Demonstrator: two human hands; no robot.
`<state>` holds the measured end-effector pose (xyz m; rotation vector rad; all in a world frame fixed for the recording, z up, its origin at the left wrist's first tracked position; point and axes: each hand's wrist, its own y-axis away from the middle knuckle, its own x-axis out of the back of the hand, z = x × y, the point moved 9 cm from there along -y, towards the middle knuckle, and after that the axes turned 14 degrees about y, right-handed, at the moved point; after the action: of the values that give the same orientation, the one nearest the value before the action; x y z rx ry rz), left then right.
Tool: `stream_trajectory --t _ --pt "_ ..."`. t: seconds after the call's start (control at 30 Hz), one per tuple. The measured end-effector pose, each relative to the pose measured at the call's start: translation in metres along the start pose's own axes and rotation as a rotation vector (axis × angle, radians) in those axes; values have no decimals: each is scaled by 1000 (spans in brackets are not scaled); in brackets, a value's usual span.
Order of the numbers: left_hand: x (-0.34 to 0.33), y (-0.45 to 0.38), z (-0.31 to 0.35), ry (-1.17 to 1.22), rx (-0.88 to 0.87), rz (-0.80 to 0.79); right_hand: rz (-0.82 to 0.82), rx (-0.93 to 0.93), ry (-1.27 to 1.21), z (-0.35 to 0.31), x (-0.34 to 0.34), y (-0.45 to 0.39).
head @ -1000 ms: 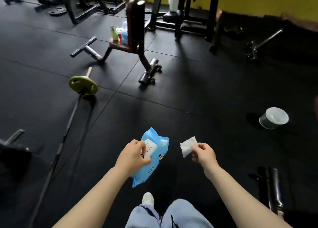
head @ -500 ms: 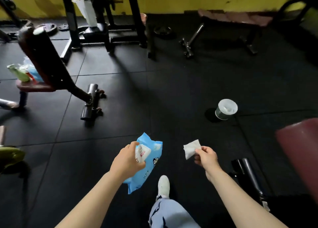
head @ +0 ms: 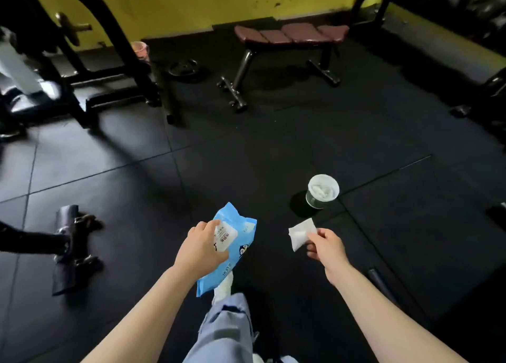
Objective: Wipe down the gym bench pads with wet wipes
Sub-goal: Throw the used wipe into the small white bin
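Two hands are in front of me, held apart. My left hand point(head: 201, 249) grips one blue wet-wipe pack point(head: 232, 242), thumb over its white lid flap. My right hand point(head: 325, 246) pinches one folded white wet wipe point(head: 299, 234) between thumb and fingers. One flat gym bench point(head: 290, 34) with a maroon segmented pad stands at twelve o'clock against the yellow wall point(head: 205, 1), well apart from the wipe. One small bin point(head: 323, 191) with crumpled white wipes inside sits on the black rubber floor point(head: 219, 149) at one o'clock, near my right hand. One weight plate point(head: 184, 68) lies at eleven o'clock. One bench foot point(head: 71, 245) shows at nine o'clock.
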<state>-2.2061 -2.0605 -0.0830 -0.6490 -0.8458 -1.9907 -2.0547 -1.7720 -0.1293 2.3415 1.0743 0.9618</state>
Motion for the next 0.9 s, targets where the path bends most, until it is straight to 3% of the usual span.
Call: stream_trajectory --t 0.5,0.9 --pt "29 -315 135 -157 -274 -278 350 -247 -347 -97 31 -154" --pt "-35 -487 255 -211 -344 -334 342 -346 -296 -141 96 -334"
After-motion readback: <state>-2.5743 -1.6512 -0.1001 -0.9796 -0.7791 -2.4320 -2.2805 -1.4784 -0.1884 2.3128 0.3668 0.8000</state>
